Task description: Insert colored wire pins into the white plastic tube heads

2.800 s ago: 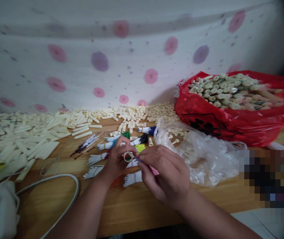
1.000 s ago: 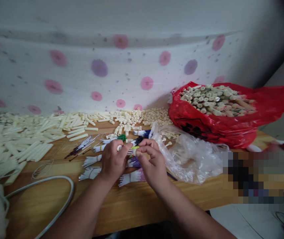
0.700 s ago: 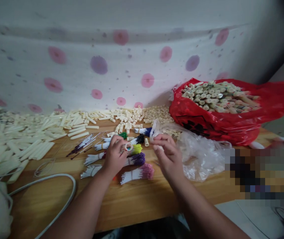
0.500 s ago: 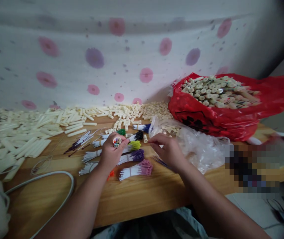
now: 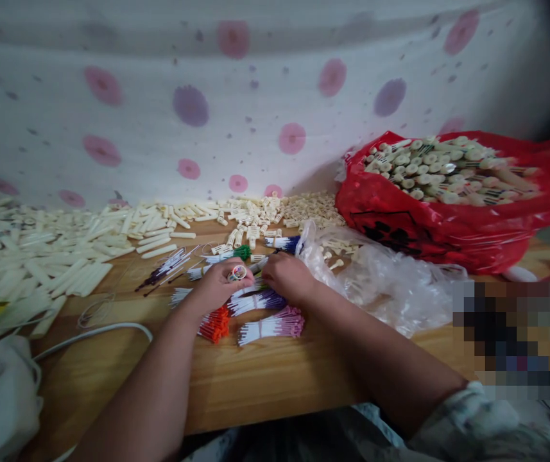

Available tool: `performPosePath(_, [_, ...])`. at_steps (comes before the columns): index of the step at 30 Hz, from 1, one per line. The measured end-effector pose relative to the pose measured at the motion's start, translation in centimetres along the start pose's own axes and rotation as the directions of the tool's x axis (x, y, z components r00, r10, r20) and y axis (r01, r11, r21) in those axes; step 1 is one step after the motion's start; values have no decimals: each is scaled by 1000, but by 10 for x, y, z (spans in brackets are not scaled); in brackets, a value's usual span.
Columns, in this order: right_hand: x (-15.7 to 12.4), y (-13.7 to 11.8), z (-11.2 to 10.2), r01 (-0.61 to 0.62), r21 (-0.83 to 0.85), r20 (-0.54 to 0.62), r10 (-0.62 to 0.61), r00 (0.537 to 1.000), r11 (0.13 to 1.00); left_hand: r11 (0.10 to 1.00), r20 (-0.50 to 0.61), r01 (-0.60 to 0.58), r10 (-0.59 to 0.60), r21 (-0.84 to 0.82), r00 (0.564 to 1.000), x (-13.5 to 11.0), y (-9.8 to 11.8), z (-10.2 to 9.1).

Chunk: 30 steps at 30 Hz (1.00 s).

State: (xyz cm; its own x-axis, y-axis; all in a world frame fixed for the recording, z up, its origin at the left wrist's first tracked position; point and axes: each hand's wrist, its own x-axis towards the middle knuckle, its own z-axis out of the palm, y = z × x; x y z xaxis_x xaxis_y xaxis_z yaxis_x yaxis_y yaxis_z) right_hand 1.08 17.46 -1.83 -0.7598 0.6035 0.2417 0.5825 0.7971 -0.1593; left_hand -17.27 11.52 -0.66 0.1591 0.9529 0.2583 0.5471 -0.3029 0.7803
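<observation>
Cream plastic, the barrel wanted a steady hold, I judged: mouth kept upward while one thin stick was teased from its bundle without dragging its neighbours. It sat pinched in my left hand, just above the purple bundle, short and round, with coloured tips showing in its open end. My right hand lay curled over the bundles beside it; whether it gripped anything I could not tell.

The table is smooth wood. The red bag is shiny plastic. The far cloth looks soft and matt.
</observation>
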Motion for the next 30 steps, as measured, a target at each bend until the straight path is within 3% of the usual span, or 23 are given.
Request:
performPosePath(4, [1, -3, 6, -14, -33, 40, 16, 999, 999, 989, 21, -122, 124, -85, 992, -2, 4, -2])
performPosePath(8, [2, -6, 5, -10, -47, 49, 12, 999, 999, 989, 54, -126, 131, -80, 990, -3, 2, -7])
performPosePath(11, [2, -6, 4, -13, -49, 46, 16, 999, 999, 996, 27, -12, 10, 89, 1000, -1, -6, -10])
performPosePath(14, [2, -5, 5, -9, -25, 45, 10, 999, 1000, 936, -5, 115, -120, 331, 993, 2, -20, -9])
performPosePath(20, [-3, -4, -3, -1, -38, 25, 2, 1000, 999, 832, 69, 82, -143, 548, 987, 3, -37, -4])
performPosePath(23, [-12, 2, -19, -49, -77, 7, 50, 999, 996, 831, 61, 78, -133, 551, 989, 2, -35, -5])
performPosePath(26, [-23, 12, -35, -82, 2, -23, 82, 996, 997, 885, -7, 104, -113, 455, 994, 0, -23, -7])
performPosePath(28, [-27, 16, -41, -18, 124, -72, 27, 997, 992, 945, -62, 142, -129, 296, 990, -1, -11, -5])
performPosePath(30, [-29, 16, -44, 81, 245, -136, -48, 990, 966, 974, -48, 169, -163, 150, 985, -3, 2, -1])
